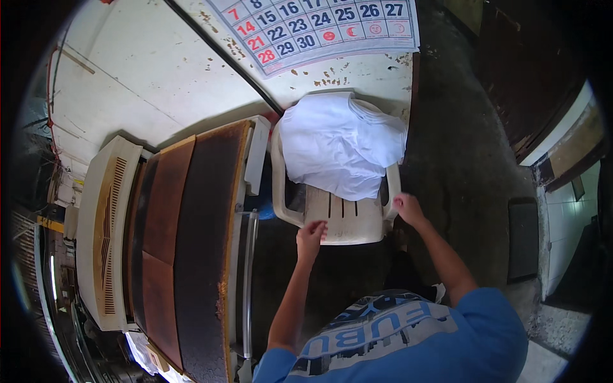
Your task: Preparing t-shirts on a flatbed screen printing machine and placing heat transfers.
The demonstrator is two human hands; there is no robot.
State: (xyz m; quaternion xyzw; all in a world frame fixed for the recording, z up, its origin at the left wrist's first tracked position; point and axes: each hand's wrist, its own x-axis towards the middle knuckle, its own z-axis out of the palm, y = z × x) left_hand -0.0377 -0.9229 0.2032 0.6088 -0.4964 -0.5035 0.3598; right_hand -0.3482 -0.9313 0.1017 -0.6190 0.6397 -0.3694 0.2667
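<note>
A white plastic armchair (348, 233) stands against the wall in front of me. White cloth (341, 137), loosely folded and rumpled, hangs over its backrest and spills onto the back of the seat. My left hand (311, 237) is over the front left corner of the seat, its fingers curled in with nothing seen in them. Beside the front of the right armrest is my right hand (407, 208), also closed, with nothing visible in it. Whether either hand touches the chair I cannot tell.
To the left stands a large machine with a dark, brown-patched padded top (198, 249), a vented cream cover (110, 236) and a metal bar (249, 287). A calendar (319, 32) hangs on the peeling wall above the chair. A dark mat (523, 239) lies right, by a tiled doorway.
</note>
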